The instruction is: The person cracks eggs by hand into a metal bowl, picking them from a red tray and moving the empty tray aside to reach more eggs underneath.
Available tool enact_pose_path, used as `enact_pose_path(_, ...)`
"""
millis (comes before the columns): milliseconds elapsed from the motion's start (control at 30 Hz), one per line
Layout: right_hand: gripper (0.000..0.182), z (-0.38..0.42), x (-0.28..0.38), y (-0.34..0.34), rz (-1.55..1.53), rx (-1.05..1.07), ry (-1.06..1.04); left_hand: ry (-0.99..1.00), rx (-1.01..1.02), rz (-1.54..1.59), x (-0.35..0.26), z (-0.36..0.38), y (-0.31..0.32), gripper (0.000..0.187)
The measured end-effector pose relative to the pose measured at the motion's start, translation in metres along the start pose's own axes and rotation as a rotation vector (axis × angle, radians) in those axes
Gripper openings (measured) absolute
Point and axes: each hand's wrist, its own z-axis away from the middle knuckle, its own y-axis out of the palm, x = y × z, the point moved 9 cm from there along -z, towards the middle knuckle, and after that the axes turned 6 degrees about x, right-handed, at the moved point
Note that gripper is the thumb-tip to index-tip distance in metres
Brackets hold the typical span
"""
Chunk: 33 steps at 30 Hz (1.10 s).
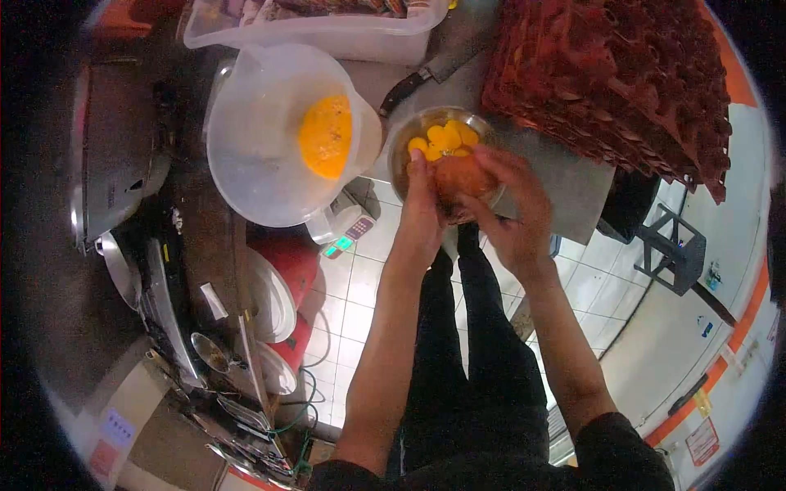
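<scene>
Head view: left hand [420, 209], right hand [521, 219] — fingers pinched brown rounded eggshell [460, 177] over round steel bowl [399, 155] — light, even pressure suited.

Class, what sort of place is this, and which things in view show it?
Probably a kitchen, perhaps a commercial one: a metal bowl of egg yolks, a kitchen knife and a tall stack of egg trays suggest it.

A brown egg [464, 177] over a metal bowl [398, 147] of yellow yolks [450, 133].
</scene>
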Motion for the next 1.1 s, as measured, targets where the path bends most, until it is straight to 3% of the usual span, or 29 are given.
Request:
enact_pose_path(67, 0.047, 0.005, -0.001, -0.006, 0.001, -0.071, 0.004, -0.024, 0.012, 0.009, 0.001, 0.004, 0.006, 0.079)
enact_pose_path(167, 0.047, 0.006, -0.009, 0.002, 0.059, 0.02, 0.007, -0.061, -0.054, 0.003, 0.006, 0.002, 0.005, 0.071)
enact_pose_path(267, 0.045, 0.011, -0.022, -0.01, -0.099, -0.078, 0.087, -0.061, 0.0, 0.02, 0.008, 0.005, 0.0, 0.065)
enact_pose_path(333, 0.042, 0.025, -0.064, 0.001, -0.805, -0.126, 0.478, 0.114, -0.172, -0.466, -0.021, 0.016, -0.002, 0.05)
enact_pose_path(367, 0.042, 0.025, -0.067, -0.003, -0.8, -0.134, 0.476, 0.113, -0.163, -0.466, -0.021, 0.016, -0.006, 0.05)
enact_pose_path(433, 0.044, 0.035, -0.08, 0.018, -1.178, -0.054, 0.679, 0.105, -0.04, -0.396, -0.019, 0.014, -0.012, 0.042)
enact_pose_path(567, 0.044, 0.034, -0.08, 0.017, -1.105, -0.012, 0.669, 0.111, -0.059, -0.753, -0.041, 0.02, -0.008, 0.045)
enact_pose_path(633, 0.046, 0.035, -0.085, 0.023, -0.913, 0.16, 0.667, 0.246, 0.062, -0.953, -0.054, 0.021, 0.015, 0.047)
enact_pose_path(733, 0.044, 0.024, -0.076, 0.022, -0.759, 0.252, 0.524, 0.237, 0.036, -1.045, -0.058, 0.019, 0.021, 0.04)
enact_pose_path(867, 0.044, 0.016, -0.059, 0.02, -0.71, 0.285, 0.543, 0.255, 0.037, -1.101, -0.068, 0.018, 0.025, 0.038)
enact_pose_path(1100, 0.052, 0.011, -0.049, 0.026, -0.214, 0.305, 0.348, 0.246, -0.007, -1.184, -0.056, 0.007, 0.008, 0.048)
